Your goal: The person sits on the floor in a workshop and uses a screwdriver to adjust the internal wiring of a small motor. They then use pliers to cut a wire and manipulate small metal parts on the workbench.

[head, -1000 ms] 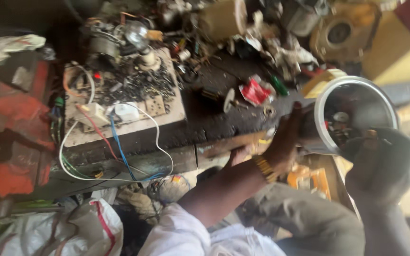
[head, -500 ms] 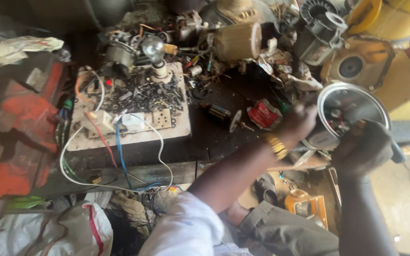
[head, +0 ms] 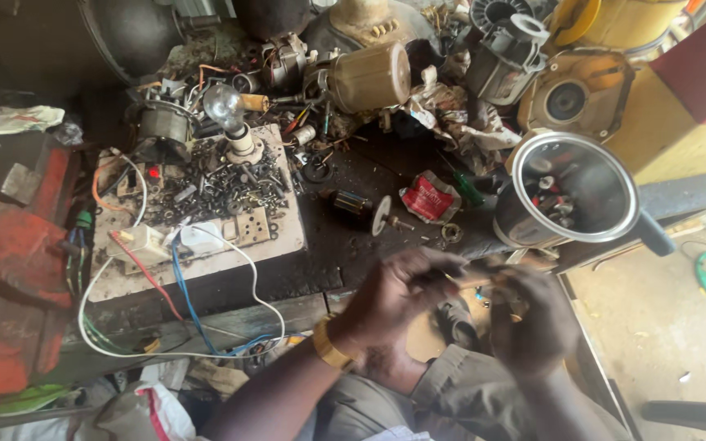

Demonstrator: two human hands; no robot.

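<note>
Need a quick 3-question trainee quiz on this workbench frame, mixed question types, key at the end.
1. True or false: the round metal pot with the dark handle stands empty.
2. What sits upright on the white board amid loose screws? A) clear glass light bulb B) candle C) cup
3. Which wrist wears the gold-coloured watch?

Key: 1 false, small parts lie inside. 2 A. 3 the left hand side; the right hand meets it, blurred.

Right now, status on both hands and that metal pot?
Left hand and right hand together, fingers pinching a small blurred part. Metal pot untouched on bench edge, bits inside. Nothing between hands and pot.
</note>
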